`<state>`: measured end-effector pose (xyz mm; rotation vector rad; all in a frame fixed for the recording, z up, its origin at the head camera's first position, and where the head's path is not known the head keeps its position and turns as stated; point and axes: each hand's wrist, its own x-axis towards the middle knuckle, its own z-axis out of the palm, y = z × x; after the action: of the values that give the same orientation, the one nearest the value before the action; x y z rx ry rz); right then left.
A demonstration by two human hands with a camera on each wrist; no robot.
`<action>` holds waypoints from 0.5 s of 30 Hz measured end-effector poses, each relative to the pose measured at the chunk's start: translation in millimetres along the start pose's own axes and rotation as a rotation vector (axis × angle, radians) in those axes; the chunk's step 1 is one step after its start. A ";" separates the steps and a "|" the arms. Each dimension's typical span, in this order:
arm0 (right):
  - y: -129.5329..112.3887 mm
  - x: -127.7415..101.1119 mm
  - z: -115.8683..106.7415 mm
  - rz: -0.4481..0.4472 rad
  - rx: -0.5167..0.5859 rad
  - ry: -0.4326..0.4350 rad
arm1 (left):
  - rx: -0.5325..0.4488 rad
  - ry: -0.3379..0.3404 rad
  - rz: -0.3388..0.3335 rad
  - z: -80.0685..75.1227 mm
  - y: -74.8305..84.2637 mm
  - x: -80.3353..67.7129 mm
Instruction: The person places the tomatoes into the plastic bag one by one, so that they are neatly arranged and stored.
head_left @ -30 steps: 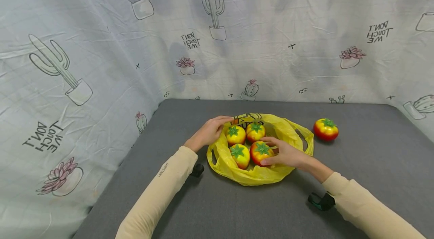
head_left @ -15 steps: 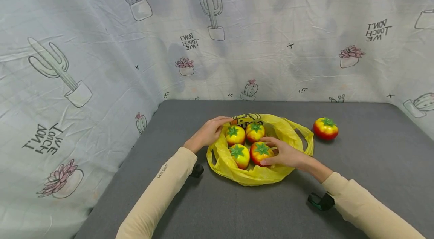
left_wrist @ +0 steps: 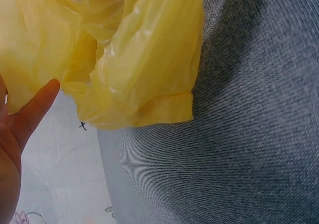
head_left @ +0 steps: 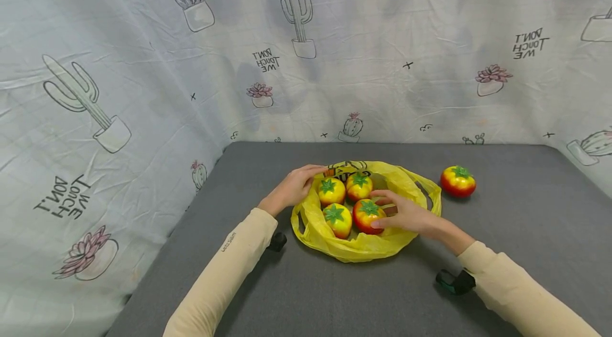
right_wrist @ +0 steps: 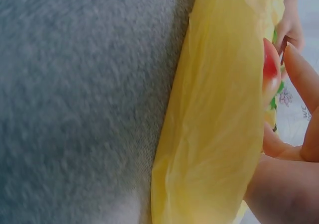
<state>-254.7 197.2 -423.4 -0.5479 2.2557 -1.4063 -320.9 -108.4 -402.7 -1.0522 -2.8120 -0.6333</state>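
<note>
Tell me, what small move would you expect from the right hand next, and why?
Probably letting go and reaching right for the lone tomato on the table. The right hand rests on a tomato already in the yellow bag, whose edge the left hand holds.

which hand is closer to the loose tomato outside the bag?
Right. The right hand rests on a tomato in the yellow bag, nearer the loose tomato. The left hand holds the bag's far-left rim.

Right wrist view is super blurry, the tomato (right_wrist: 269,67) just peeks past the yellow bag (right_wrist: 214,114). Left wrist view cuts the left hand (left_wrist: 12,134) off at the edge.
</note>
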 end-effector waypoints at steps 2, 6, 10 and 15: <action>-0.5 -1.4 -2.2 -0.004 0.015 0.002 | 0.002 0.000 0.001 0.2 -0.2 0.0; -2.9 -4.5 -6.6 -0.020 0.030 0.005 | 0.003 0.004 0.004 0.6 -0.2 0.1; -4.7 -7.8 -11.7 -0.044 0.033 0.020 | 0.004 0.003 0.007 0.5 0.3 0.2; -5.0 -11.1 -19.8 -0.051 0.100 0.046 | -0.002 -0.001 0.001 0.9 0.0 0.4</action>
<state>-255.7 215.8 -409.3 -0.5486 2.2074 -1.5620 -321.1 -107.8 -403.5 -1.0541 -2.8128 -0.6351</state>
